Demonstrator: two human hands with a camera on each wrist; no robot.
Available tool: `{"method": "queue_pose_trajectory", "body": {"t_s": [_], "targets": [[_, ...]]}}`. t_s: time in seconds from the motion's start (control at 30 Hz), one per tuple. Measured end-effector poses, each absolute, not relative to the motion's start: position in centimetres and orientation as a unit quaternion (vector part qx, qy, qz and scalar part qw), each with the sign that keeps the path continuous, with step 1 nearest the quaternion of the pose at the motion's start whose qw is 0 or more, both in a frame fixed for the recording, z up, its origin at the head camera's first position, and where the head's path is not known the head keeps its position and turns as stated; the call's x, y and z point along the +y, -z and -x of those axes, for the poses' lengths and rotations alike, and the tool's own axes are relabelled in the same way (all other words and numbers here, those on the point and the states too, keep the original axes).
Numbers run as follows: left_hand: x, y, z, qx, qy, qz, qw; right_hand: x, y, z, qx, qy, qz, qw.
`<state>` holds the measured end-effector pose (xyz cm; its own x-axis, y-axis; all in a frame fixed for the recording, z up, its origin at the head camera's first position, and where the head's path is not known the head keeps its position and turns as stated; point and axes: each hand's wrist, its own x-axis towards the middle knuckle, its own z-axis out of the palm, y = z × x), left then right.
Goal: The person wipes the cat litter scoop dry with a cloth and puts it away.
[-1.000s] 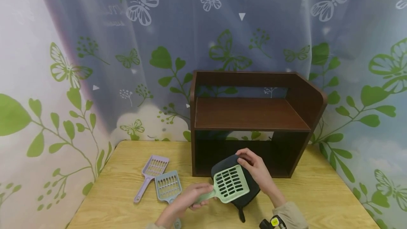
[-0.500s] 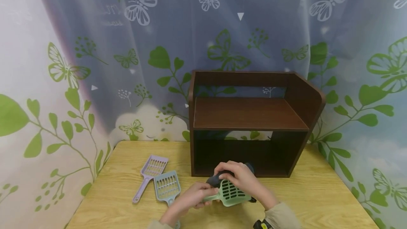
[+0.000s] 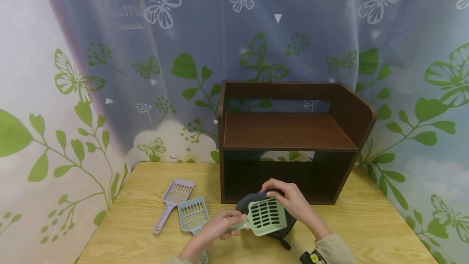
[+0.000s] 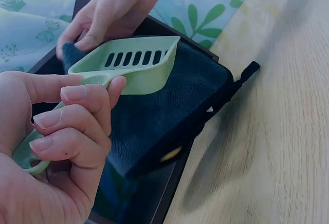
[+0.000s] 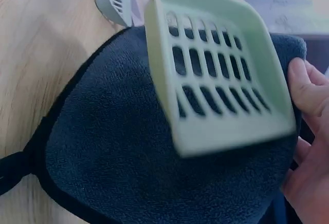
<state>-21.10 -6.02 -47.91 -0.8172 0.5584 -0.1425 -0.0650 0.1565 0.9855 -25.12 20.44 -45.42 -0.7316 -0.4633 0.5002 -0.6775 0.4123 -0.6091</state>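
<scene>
A person's left hand (image 3: 224, 224) grips a green scoop (image 3: 267, 217) above the table (image 3: 124, 223); the right hand (image 3: 294, 202), pinching a dark cloth (image 5: 113, 131) behind it, has shifted rightward, baring more of the scoop, the cloth work apparently unfinished.

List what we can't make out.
Head: mid-handle of blue scoop, behind left forearm.
Head: part of cloth, behind green scoop.
Head: backdrop lettering, too faint.
Left wrist: rest of left hand, cut by left edge.
Right wrist: rest of right hand, cut by right edge.
</scene>
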Motion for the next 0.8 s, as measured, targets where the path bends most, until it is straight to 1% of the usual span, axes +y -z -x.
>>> {"method": "queue_pose_trajectory", "body": {"t_s": [0.17, 0.23, 0.33, 0.5, 0.6, 0.7, 0.8], "targets": [[-6.5, 48.1, 21.3, 0.723, -0.628, -0.17, 0.231, 21.6, 46.1, 25.1, -0.838, -0.451, -0.265, 0.154], [-6.6, 48.2, 21.4, 0.721, -0.632, -0.166, 0.23, 21.3, 45.7, 24.5, -0.835, -0.472, -0.23, 0.164], [-6.6, 48.4, 21.5, 0.712, -0.644, -0.156, 0.232, 21.0, 46.1, 24.2, -0.824, -0.51, -0.172, 0.175], [-6.5, 48.7, 21.6, 0.677, -0.673, -0.159, 0.252, 20.8, 47.4, 24.3, -0.783, -0.597, -0.091, 0.148], [-6.5, 48.8, 21.9, 0.634, -0.713, -0.141, 0.264, 20.5, 47.7, 24.1, -0.762, -0.632, -0.049, 0.135], [-6.4, 48.8, 22.1, 0.597, -0.751, -0.109, 0.261, 20.1, 47.9, 23.8, -0.743, -0.657, -0.009, 0.131], [-6.1, 48.6, 22.1, 0.583, -0.768, -0.092, 0.248, 19.7, 48.0, 23.5, -0.721, -0.678, 0.025, 0.138]]}}
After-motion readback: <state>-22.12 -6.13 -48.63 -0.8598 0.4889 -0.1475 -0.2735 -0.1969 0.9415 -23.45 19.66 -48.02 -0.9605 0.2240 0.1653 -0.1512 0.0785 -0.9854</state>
